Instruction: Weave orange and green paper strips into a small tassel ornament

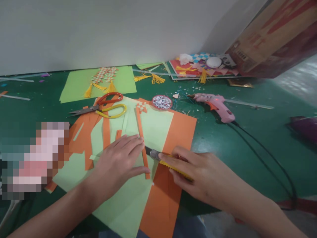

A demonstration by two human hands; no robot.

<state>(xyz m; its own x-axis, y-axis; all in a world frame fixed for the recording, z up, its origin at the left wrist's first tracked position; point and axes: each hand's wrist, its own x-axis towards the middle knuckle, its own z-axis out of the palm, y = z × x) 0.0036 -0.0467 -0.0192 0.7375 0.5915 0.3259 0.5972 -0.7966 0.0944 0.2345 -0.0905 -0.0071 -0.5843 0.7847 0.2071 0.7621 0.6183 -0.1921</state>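
Observation:
My right hand [195, 168] grips a yellow utility knife [177, 167], its dark blade pointing left and touching or nearly touching a narrow orange paper strip [140, 124]. Fingers stretched out, my left hand [123, 157] lies flat over the strip and presses it down. A small orange-and-white woven paper piece [142, 107] sits at the strip's far end. Beneath both hands are a pale green sheet [123, 205] and an orange sheet [182, 127]. Scissors [104, 107] with a red and a yellow handle loop rest on loose orange strips beyond my left hand.
A pink glue gun [215, 104] with a lit red light lies at the right, its black cord [269, 148] curving toward me. Beyond the sheets stand a small dish of beads [161, 102] and woven pieces with yellow tassels [105, 77]. A bag [274, 39] leans at the back right.

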